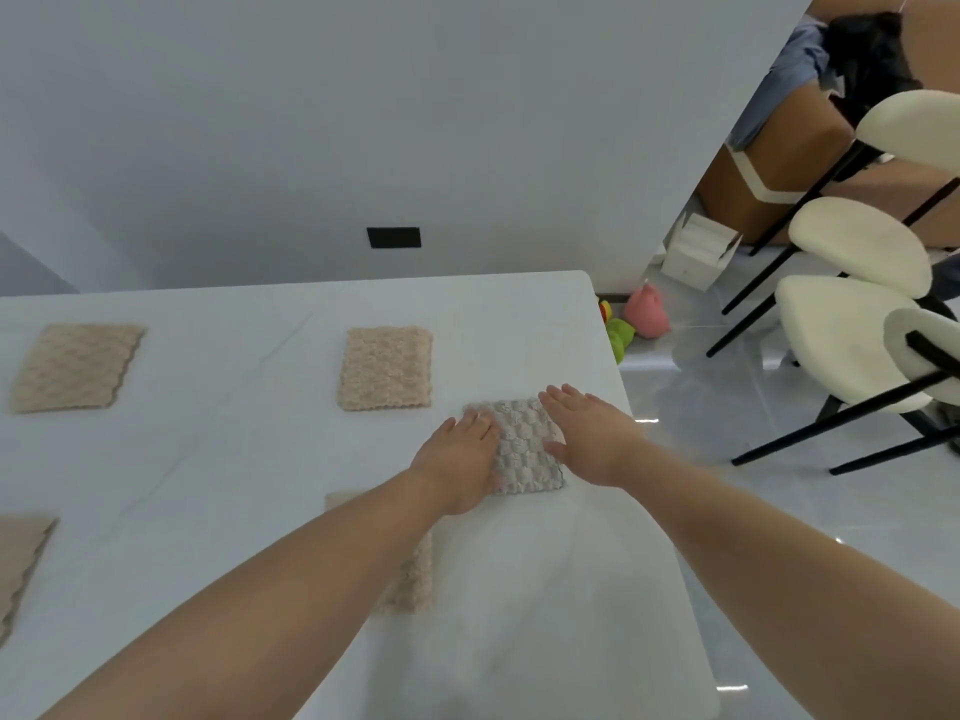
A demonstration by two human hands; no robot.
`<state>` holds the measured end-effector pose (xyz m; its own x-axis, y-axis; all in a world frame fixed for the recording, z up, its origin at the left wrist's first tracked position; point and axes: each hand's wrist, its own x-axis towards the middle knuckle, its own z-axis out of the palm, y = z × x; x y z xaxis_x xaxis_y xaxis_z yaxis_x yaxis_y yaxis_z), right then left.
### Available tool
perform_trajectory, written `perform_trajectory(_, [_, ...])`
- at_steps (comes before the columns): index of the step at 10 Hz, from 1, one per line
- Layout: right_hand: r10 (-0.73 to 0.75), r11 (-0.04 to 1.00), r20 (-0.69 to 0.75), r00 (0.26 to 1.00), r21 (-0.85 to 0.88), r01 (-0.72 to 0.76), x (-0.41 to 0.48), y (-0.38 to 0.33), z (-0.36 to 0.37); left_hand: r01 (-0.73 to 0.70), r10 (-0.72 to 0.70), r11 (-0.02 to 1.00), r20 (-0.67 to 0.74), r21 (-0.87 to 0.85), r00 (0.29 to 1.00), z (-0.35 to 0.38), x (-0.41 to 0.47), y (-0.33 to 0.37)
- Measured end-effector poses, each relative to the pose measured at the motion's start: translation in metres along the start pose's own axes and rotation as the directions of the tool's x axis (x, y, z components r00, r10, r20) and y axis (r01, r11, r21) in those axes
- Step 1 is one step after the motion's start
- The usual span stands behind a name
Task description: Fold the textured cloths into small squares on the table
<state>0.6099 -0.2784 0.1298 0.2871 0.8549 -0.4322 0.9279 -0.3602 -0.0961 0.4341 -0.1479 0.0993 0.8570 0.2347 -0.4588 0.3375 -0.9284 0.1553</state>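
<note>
A small grey textured cloth (524, 449), folded to a square, lies near the right edge of the white table (218, 459). My left hand (460, 457) rests flat on its left side, fingers together. My right hand (589, 433) lies flat along its right side with fingers stretched out. Neither hand grips anything. A folded beige cloth (385, 367) lies just beyond. Another beige cloth (413, 569) is partly hidden under my left forearm. Two more beige cloths lie at the far left (78, 367) and at the left edge (18, 563).
The table's right edge runs close to my right hand. Beyond it on the glossy floor stand cream chairs with black legs (852, 335), plush toys (636, 319), a white box (696, 252) and cardboard boxes (779, 163). A wall with a black socket (394, 237) is behind.
</note>
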Motion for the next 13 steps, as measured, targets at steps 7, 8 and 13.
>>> perform_trajectory(7, [-0.096, 0.992, 0.196, 0.976, -0.064, 0.111, 0.046, 0.025, 0.073, 0.108, -0.112, 0.993, 0.096, 0.043, 0.989, 0.048, 0.051, -0.004])
perform_trajectory(8, [-0.109, 0.984, 0.204, 0.973, -0.120, 0.135, 0.047, 0.028, 0.071, 0.068, -0.079, 0.994, 0.132, 0.082, 0.988, 0.046, 0.054, -0.009])
perform_trajectory(13, [-0.121, 0.992, 0.089, 0.989, -0.013, 0.123, 0.045, 0.019, 0.032, 0.091, -0.092, 0.996, 0.051, 0.024, 0.994, -0.004, 0.055, 0.007])
